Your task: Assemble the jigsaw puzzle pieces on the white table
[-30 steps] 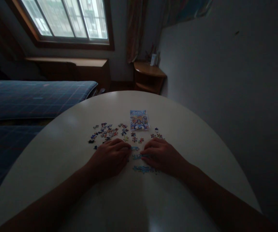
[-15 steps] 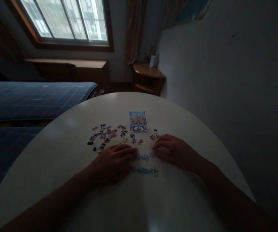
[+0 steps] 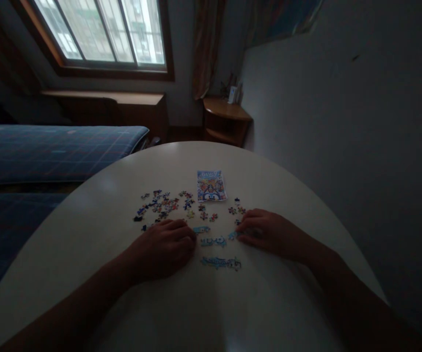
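My left hand [image 3: 168,248] rests on the table with its fingers curled in; what they hold, if anything, is hidden. Beside its fingertips lies a short light-blue strip of puzzle pieces [image 3: 202,230]. A second blue joined strip [image 3: 213,241] sits just below it, and a longer blue strip [image 3: 221,262] lies nearer to me. My right hand [image 3: 265,231] is closed, thumb and fingers together at a light-blue puzzle piece [image 3: 233,235] on the table. Several loose pieces [image 3: 237,210] lie just beyond those fingers.
A pile of mixed puzzle pieces [image 3: 163,203] spreads beyond my left hand. The picture sheet [image 3: 211,186] with a blue cartoon lies at the middle of the round white table [image 3: 166,159]. A bed [image 3: 56,151] stands to the left, a wall [image 3: 324,122] to the right.
My left hand has drawn back to the left and its fingers have curled, uncovering the short blue strip. My right hand has shifted slightly right, still at the blue piece.
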Demonstrator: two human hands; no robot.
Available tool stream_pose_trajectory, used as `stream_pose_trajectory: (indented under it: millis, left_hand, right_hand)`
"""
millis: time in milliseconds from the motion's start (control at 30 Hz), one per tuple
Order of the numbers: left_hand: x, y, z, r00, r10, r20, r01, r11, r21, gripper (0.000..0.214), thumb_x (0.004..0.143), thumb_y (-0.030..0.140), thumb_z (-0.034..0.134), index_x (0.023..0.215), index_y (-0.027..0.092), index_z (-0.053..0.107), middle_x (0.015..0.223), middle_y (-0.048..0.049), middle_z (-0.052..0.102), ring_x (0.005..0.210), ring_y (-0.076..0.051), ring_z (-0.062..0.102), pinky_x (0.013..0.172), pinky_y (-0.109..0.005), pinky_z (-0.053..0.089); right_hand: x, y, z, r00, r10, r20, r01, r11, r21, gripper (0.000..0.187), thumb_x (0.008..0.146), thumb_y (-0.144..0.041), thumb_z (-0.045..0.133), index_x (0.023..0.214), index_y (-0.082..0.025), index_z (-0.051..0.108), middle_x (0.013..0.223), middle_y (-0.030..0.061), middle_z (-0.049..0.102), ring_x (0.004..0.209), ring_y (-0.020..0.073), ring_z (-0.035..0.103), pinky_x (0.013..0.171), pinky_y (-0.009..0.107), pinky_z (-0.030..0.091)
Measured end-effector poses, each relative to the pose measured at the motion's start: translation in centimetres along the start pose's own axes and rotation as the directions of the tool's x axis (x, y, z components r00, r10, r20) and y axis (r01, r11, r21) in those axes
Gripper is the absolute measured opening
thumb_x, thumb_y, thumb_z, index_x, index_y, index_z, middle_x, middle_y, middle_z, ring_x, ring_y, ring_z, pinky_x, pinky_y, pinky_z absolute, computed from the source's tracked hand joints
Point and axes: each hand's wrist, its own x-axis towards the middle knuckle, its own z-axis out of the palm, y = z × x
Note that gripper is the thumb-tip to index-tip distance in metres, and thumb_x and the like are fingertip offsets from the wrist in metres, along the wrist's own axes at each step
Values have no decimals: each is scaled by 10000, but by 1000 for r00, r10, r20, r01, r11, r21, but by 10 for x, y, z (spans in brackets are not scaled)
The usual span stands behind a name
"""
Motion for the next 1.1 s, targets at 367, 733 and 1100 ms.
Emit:
stream_pose_trajectory:
  millis: [367, 733, 1100]
  left_hand:
    - [-16, -40, -14, 976, -176, -125, 183, 982, 49, 162, 948, 268, 547, 998, 217, 692, 1031, -36, 715, 951, -180, 663, 823, -334, 559]
    - [-19, -50, -10, 981, -183, -57, 185, 982, 37, 192, 959, 281, 522, 952, 247, 711, 1056, -27, 715, 982, -178, 655, 844, -329, 564]
    - [-15, -50, 1, 976, -210, 64, 207, 977, 46, 327, 990, 337, 442, 1258, 266, 615, 1376, -25, 592, 1331, -231, 476, 1110, -449, 404]
  right_hand:
    - [-13, 15, -16, 974, 199, 104, -208, 974, 90, 172, 832, -371, 645, 802, -211, 700, 809, 50, 686, 693, 181, 632, 633, 294, 490]
    - [-11, 12, -21, 937, 305, 169, -319, 946, 65, 235, 832, -418, 603, 818, -196, 679, 817, 54, 687, 723, 190, 621, 673, 314, 473]
    - [-8, 9, -17, 948, 298, 110, -298, 954, -11, 244, 881, -402, 548, 828, -209, 687, 791, 57, 684, 682, 181, 606, 635, 305, 453]
